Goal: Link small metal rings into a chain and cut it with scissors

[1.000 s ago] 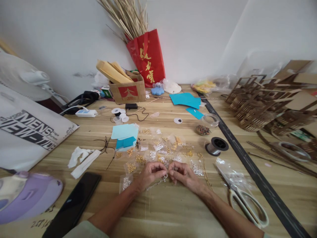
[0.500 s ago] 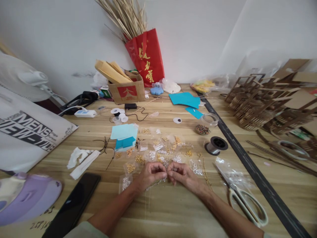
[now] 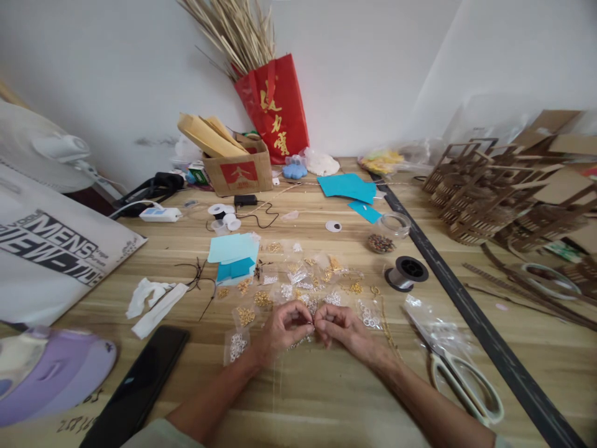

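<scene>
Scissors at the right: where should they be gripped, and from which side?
I'd grip the scissors by the pale handles, coming from the near side. They lie flat, with both loops towards the person and the blades pointing away beside the clear plastic bag. That approach should keep fingers off the edges.

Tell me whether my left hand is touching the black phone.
Apart. The head view shows tabletop and a packet of rings between the left hand and the black phone.
</scene>
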`<state>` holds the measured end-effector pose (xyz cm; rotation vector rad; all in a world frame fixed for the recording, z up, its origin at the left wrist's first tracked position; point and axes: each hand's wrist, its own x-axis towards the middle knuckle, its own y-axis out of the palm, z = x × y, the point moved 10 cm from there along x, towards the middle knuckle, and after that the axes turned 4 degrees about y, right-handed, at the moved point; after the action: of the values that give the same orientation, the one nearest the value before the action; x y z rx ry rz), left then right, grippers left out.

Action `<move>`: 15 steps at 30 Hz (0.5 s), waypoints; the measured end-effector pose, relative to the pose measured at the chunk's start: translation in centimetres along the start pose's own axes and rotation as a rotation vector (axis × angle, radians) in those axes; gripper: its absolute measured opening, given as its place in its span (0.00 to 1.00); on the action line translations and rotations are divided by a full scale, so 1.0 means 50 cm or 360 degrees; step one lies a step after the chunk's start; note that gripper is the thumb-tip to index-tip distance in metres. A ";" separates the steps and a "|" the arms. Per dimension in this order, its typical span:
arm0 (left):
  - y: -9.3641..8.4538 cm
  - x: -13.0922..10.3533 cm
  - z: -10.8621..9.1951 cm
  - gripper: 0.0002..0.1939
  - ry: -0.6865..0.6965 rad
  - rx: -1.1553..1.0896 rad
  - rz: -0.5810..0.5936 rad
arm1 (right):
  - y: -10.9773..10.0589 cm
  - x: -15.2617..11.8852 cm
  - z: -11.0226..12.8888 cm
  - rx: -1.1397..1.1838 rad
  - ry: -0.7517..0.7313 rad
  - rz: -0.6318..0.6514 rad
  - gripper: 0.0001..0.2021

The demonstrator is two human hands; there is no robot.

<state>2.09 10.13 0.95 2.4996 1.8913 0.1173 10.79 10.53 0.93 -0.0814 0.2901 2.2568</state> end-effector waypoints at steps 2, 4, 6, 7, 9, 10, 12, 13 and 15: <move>0.000 -0.001 -0.013 0.13 0.0081 0.0109 -0.0011 | -0.001 0.000 0.001 -0.0027 -0.0009 -0.0014 0.20; 0.001 -0.002 -0.025 0.12 0.0154 0.0215 -0.0016 | -0.002 -0.001 0.002 -0.0068 -0.0027 -0.0032 0.20; 0.000 -0.004 -0.033 0.11 0.0204 0.0300 -0.0035 | -0.004 -0.002 0.003 -0.0116 -0.0056 -0.0056 0.20; -0.002 -0.004 -0.036 0.11 0.0224 0.0332 -0.0047 | -0.005 -0.002 0.004 -0.0141 -0.0068 -0.0067 0.20; -0.003 -0.005 -0.038 0.10 0.0244 0.0385 -0.0059 | -0.005 -0.003 0.003 -0.0186 -0.0075 -0.0082 0.20; -0.003 -0.005 -0.037 0.10 0.0243 0.0406 -0.0059 | -0.005 -0.003 0.003 -0.0203 -0.0074 -0.0088 0.20; -0.003 -0.005 -0.035 0.10 0.0231 0.0432 -0.0059 | -0.005 -0.004 0.002 -0.0225 -0.0071 -0.0100 0.19; -0.003 -0.005 -0.033 0.10 0.0221 0.0437 -0.0054 | -0.006 -0.004 0.002 -0.0233 -0.0071 -0.0104 0.19; -0.003 -0.004 -0.031 0.09 0.0202 0.0443 -0.0042 | -0.006 -0.004 0.001 -0.0246 -0.0073 -0.0105 0.19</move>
<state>1.81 9.90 2.48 2.6990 2.1232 0.0133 11.14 10.58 0.96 -0.1184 0.0866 2.2096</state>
